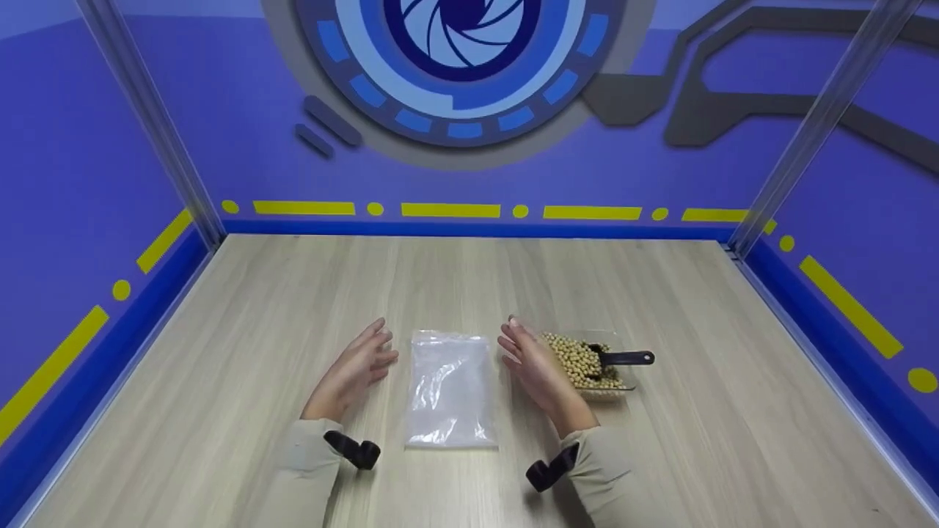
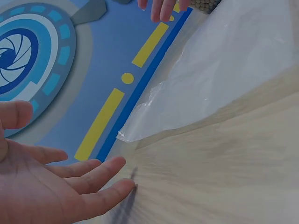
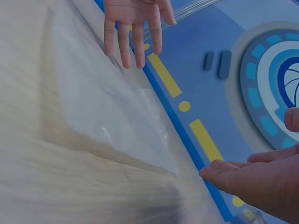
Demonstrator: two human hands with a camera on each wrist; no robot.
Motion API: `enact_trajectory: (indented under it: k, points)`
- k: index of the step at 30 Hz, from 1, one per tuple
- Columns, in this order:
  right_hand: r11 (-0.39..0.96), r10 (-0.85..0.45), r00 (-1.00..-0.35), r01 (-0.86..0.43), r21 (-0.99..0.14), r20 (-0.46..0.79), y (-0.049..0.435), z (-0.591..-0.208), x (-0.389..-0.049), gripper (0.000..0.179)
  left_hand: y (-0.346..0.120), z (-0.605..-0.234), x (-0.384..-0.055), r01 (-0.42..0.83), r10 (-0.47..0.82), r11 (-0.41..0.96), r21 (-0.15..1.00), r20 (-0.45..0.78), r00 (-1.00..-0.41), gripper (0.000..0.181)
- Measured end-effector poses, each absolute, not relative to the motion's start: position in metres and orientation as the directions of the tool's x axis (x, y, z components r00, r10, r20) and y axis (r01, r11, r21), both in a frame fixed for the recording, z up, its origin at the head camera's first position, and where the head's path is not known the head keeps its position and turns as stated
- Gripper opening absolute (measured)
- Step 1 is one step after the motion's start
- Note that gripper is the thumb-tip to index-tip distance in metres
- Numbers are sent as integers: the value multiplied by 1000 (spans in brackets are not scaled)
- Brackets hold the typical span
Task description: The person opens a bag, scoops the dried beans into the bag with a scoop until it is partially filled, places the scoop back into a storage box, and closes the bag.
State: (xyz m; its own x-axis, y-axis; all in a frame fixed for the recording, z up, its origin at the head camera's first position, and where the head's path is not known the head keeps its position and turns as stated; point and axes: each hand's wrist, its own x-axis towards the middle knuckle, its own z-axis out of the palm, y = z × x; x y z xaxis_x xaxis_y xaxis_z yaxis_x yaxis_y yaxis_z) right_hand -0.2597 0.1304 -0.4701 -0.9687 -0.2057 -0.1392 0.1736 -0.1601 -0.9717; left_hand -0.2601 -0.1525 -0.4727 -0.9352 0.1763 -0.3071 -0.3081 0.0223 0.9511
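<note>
My left hand (image 1: 356, 372) and right hand (image 1: 541, 372), fingers extended and holding nothing, flank the plastic bag (image 1: 449, 392) lying flat; the box (image 1: 605, 394) of beans (image 1: 576, 358) sits beside my right. Such thin film probably calls for light fingertip pinching.

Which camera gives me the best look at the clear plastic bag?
The head view: the plastic bag lies wholly in frame, flat on the table between left hand and right hand. The left wrist view shows it slanted and cut off at the edge; the right wrist view also shows it slanted.
</note>
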Motion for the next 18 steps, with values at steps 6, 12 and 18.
enact_trajectory:
  k: [6, 12, 18]
  points:
    - [-127, -226, -955, 223, -966, -191, 121, -481, -257, 69, -149, -480, -259, -326, 169, -2, 946, -321, -932, 61]
    - [-111, -202, -949, 269, -957, -243, 116, -491, -255, 67, -144, -490, -259, -320, 159, -26, 947, -312, -937, 62]
    - [-118, -170, -950, 283, -952, -261, 112, -497, -258, 67, -145, -496, -261, -315, 142, -51, 948, -305, -942, 60]
